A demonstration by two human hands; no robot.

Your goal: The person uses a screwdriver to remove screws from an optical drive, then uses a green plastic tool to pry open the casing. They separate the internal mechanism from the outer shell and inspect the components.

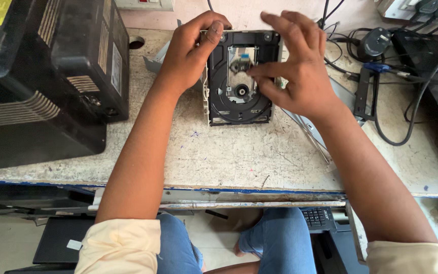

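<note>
An opened optical disc drive (229, 106) with a black tray, a round spindle hub and a metal laser sled lies flat on the worn workbench (219, 152). My left hand (191, 50) grips the drive's far left corner, thumb pressed on its top edge. My right hand (295, 71) hovers over the drive's right side, thumb and forefinger pinched together above the sled; whether something small sits between them cannot be told.
A large black device (46, 76) fills the bench's left side. Black cables (406, 101) and a round black adapter (376, 43) clutter the right. A thin metal cover plate (315, 132) lies under my right wrist. A keyboard (318, 218) rests below the bench edge.
</note>
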